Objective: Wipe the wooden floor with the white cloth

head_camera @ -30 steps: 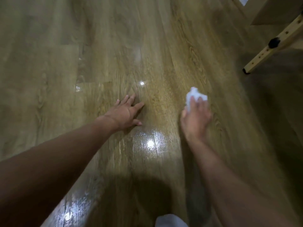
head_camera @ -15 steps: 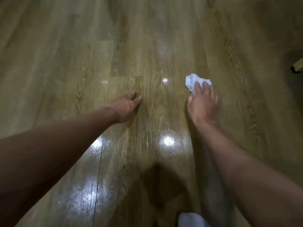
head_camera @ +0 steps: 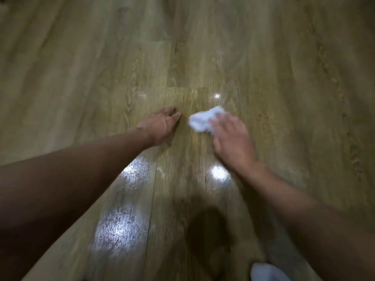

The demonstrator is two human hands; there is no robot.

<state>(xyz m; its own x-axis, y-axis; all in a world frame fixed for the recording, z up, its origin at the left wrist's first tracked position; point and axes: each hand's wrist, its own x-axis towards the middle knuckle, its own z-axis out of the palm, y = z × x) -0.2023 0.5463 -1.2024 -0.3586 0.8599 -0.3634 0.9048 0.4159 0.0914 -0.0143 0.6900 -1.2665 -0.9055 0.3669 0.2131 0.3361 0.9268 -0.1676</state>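
Glossy wooden floor (head_camera: pixel 263 78) of long planks mirrors bright light patches (head_camera: pixel 219 172).

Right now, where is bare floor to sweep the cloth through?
Bare wooden floor lies right of the right hand and beyond the white cloth. Crowded on the left: a narrow gap separates the cloth from the left hand.

Two hands, left (head_camera: pixel 160 126), right (head_camera: pixel 233 142) – one white cloth (head_camera: pixel 200 118), one wooden floor (head_camera: pixel 284 78)

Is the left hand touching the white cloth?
Apart. The head view shows a strip of bare floor between the left hand and the cloth, which lies under the right hand.
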